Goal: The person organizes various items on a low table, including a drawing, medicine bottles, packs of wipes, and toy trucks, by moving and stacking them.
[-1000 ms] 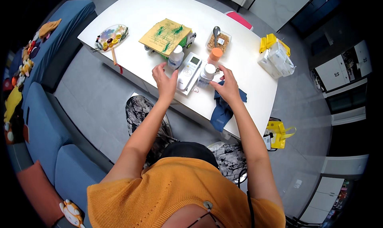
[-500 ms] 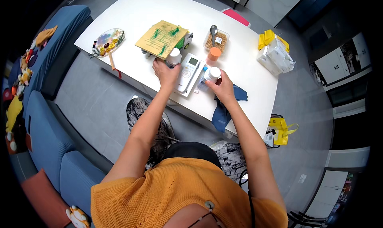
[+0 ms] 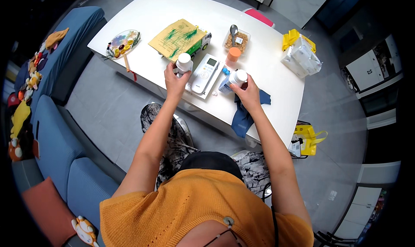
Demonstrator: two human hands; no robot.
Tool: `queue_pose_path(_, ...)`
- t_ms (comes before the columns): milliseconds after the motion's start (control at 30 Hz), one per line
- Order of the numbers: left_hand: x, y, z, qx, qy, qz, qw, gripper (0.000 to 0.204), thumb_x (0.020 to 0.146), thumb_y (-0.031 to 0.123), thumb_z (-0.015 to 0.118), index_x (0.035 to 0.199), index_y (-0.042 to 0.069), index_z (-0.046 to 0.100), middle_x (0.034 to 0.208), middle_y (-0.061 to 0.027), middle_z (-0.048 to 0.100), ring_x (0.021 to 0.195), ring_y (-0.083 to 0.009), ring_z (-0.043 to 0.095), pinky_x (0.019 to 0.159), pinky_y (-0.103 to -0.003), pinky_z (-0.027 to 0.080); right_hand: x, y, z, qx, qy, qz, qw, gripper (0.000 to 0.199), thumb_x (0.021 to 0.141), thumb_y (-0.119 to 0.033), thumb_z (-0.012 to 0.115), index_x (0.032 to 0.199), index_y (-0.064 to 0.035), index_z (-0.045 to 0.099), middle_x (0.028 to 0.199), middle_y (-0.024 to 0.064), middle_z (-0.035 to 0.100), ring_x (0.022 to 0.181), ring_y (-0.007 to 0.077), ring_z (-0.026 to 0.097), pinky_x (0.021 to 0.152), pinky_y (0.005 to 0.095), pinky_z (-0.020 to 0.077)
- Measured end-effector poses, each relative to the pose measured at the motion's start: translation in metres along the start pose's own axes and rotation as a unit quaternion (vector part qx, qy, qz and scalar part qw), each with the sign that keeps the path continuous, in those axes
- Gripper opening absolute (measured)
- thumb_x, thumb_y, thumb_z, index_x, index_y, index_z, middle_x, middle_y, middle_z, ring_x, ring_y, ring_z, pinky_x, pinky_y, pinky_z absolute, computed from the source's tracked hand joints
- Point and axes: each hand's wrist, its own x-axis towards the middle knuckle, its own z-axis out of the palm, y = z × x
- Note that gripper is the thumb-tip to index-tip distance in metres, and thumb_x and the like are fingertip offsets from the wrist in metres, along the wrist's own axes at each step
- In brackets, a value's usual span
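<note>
White-capped bottle pinched by left hand; tilted second bottle pinched by right hand; remote seen between hands, orange-capped container beyond right hand.

A: Left hand?
B: Spread beside the left white-capped bottle a second ago; now wrapped around it. Bottle now farther from the remote control.
A: Right hand?
B: Loosely spread earlier; now grips the right white-capped bottle, which tilts cap-rightward, also farther from the remote control.
A: Anything uncovered?
B: Small blue objects, hidden at first, now show.
</note>
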Motion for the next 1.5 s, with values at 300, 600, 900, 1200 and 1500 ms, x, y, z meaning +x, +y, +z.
queue_pose_path(300, 0.004, 0.0, -0.034, 0.001, -0.057, -0.065, 0.996, 0.081, 0.062, 0.019, 0.076, 0.127, -0.007, 0.035, 0.103, -0.0161, 0.061, 0.094, -0.0233, 0.059, 0.083, -0.032, 0.045, -0.006, -0.002, -0.009, -0.001, 0.022, 0.0, 1.0, 0.057, 0.069, -0.023, 0.076, 0.116, -0.0004, 0.051, 0.098, 0.0099, 0.061, 0.079, 0.0147, 0.058, 0.071, 0.0278, 0.0485)
queue_pose_path(600, 0.014, -0.022, -0.054, -0.011, -0.15, -0.06, 0.987, 0.066, 0.064, 0.017, 0.073, 0.123, 0.001, 0.048, 0.096, -0.0118, 0.061, 0.085, -0.0202, 0.058, 0.078, -0.031, 0.045, -0.008, 0.007, -0.001, 0.013, 0.018, -0.003, 1.0, 0.059, 0.069, -0.023, 0.075, 0.116, 0.0003, 0.05, 0.099, 0.0112, 0.06, 0.077, 0.0161, 0.058, 0.07, 0.028, 0.0484)
queue_pose_path(900, 0.007, -0.004, -0.06, -0.046, -0.128, -0.044, 0.99, 0.051, 0.064, 0.012, 0.07, 0.112, 0.001, 0.055, 0.097, -0.0104, 0.061, 0.09, -0.019, 0.057, 0.08, -0.031, 0.044, -0.008, 0.009, -0.006, 0.013, 0.026, 0.014, 0.999, 0.06, 0.069, -0.024, 0.075, 0.117, -0.0002, 0.05, 0.102, 0.0115, 0.059, 0.081, 0.0175, 0.058, 0.074, 0.0293, 0.048)
queue_pose_path(1200, 0.005, -0.01, -0.068, -0.086, -0.142, -0.11, 0.98, 0.056, 0.065, 0.009, 0.071, 0.117, 0.002, 0.053, 0.108, -0.0103, 0.054, 0.096, -0.0194, 0.054, 0.082, -0.032, 0.045, -0.01, 0.005, -0.008, -0.01, 0.025, -0.009, 1.0, 0.058, 0.069, -0.025, 0.075, 0.116, 0.0001, 0.051, 0.1, 0.0116, 0.061, 0.081, 0.0175, 0.058, 0.074, 0.0291, 0.0477)
queue_pose_path(1500, -0.005, -0.02, -0.072, -0.113, -0.157, -0.142, 0.971, 0.059, 0.064, 0.007, 0.073, 0.12, 0.003, 0.052, 0.116, -0.0111, 0.046, 0.101, -0.0228, 0.052, 0.082, -0.034, 0.047, -0.011, 0.009, -0.009, -0.021, 0.018, -0.004, 1.0, 0.059, 0.068, -0.026, 0.075, 0.116, -0.0004, 0.052, 0.1, 0.0119, 0.061, 0.081, 0.0184, 0.059, 0.073, 0.0298, 0.0477)
